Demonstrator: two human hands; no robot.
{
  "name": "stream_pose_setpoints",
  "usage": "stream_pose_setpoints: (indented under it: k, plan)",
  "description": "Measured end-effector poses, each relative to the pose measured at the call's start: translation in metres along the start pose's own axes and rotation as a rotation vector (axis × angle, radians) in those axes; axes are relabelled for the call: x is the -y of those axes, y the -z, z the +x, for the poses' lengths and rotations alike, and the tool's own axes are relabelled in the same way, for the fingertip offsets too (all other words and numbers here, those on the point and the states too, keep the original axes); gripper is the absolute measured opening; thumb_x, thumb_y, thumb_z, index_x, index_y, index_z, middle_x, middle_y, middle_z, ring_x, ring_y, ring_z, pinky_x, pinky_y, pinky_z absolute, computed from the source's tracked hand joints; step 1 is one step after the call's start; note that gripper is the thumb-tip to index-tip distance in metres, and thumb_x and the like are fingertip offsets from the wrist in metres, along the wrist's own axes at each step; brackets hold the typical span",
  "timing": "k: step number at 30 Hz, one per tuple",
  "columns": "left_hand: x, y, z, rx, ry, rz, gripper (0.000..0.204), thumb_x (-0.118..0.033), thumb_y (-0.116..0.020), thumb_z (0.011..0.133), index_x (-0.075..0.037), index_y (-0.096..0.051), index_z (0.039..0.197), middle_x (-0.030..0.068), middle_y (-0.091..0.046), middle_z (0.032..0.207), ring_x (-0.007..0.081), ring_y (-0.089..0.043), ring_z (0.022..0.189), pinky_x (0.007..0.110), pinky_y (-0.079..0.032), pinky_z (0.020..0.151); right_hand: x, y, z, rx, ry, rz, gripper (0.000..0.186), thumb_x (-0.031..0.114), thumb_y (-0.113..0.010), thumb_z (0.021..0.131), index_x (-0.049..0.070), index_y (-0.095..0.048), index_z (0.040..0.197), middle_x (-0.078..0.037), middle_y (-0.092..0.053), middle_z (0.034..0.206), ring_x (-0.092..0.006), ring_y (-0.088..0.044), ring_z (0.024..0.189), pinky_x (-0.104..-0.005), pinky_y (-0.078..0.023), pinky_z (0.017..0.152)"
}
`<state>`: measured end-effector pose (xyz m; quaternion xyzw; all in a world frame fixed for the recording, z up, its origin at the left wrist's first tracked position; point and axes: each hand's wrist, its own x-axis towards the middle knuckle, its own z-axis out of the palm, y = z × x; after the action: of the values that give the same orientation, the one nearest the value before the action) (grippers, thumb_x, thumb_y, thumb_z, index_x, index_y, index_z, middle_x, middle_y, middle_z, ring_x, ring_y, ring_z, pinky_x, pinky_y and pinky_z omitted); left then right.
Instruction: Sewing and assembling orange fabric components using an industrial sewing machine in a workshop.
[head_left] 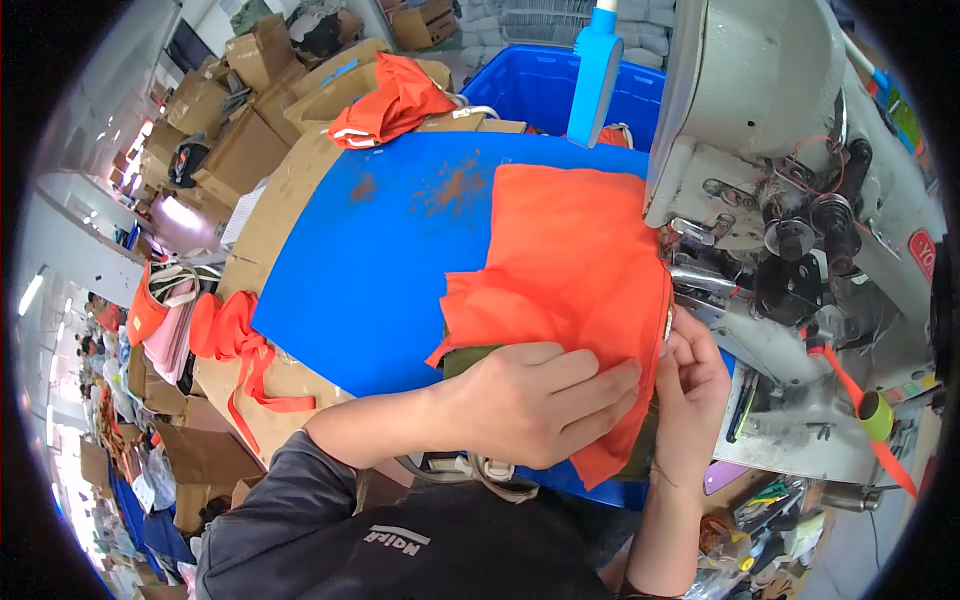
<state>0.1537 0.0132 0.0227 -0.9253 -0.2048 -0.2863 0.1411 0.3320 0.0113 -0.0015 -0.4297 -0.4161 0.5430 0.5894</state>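
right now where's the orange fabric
In the head view the orange fabric lies right of centre on the blue table, beside the sewing machine, with both hands on its near edge.

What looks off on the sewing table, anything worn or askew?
The blue table cover has brownish worn patches near its far edge. An orange strap bundle hangs over the left cardboard edge. Nothing looks spilled.

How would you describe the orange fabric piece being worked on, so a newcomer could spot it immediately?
Find the white sewing machine. On the blue table beside it lies the orange fabric piece, under the left hand. Unlike the other orange pieces, it lies spread out flat.
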Motion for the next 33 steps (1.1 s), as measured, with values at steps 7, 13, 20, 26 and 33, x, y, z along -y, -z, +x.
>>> stream_pose_setpoints:
  k: [7,13,20,26,33]
  plan:
    - [0.003,0.001,-0.001,0.030,-0.003,0.040,0.034,-0.016,-0.062,0.063,-0.003,-0.069,0.093,0.0070,-0.066,0.109,0.0105,-0.051,0.068,0.022,-0.038,0.051,-0.005,-0.004,0.002,-0.007,0.009,0.021,0.028,-0.006,-0.050,0.096,-0.004,-0.054,0.123,-0.007,-0.071,0.101,-0.0063,-0.063,0.089,-0.0190,-0.048,0.077]
    - [0.002,-0.005,0.000,-0.022,0.117,-0.066,0.039,-0.015,-0.064,0.062,-0.003,-0.069,0.098,0.0079,-0.065,0.110,0.0134,-0.054,0.068,0.024,-0.043,0.053,-0.002,0.001,-0.017,0.031,-0.017,0.014,0.028,-0.006,-0.049,0.096,-0.005,-0.052,0.125,-0.010,-0.069,0.109,-0.0082,-0.063,0.094,-0.0205,-0.049,0.080]
    - [-0.023,-0.005,0.013,-0.125,0.252,-0.013,0.049,-0.017,-0.066,0.057,-0.006,-0.072,0.104,0.0045,-0.064,0.090,0.0179,-0.056,0.061,0.030,-0.044,0.050,-0.003,0.016,-0.047,0.066,0.150,-0.226,0.012,-0.008,-0.053,0.094,-0.005,-0.061,0.103,-0.007,-0.058,0.102,-0.0050,-0.052,0.084,-0.0171,-0.040,0.069]
    - [-0.029,0.001,0.003,-0.053,0.509,-0.272,0.039,-0.006,-0.075,0.059,-0.006,-0.074,0.097,0.0041,-0.058,0.076,0.0182,-0.059,0.061,0.029,-0.045,0.052,0.003,0.004,-0.062,0.023,-0.051,-0.115,0.015,0.001,-0.058,0.095,-0.004,-0.064,0.109,-0.002,-0.058,0.073,-0.0041,-0.049,0.059,-0.0184,-0.037,0.052]
    - [-0.023,0.000,0.004,-0.133,0.700,-0.493,0.022,0.005,-0.075,0.073,-0.003,-0.074,0.093,0.0076,-0.067,0.082,0.0170,-0.065,0.068,0.026,-0.049,0.060,-0.003,0.001,-0.063,0.063,0.061,-0.203,0.026,0.016,-0.056,0.100,-0.003,-0.064,0.115,-0.001,-0.062,0.072,-0.0020,-0.047,0.048,-0.0181,-0.039,0.044]
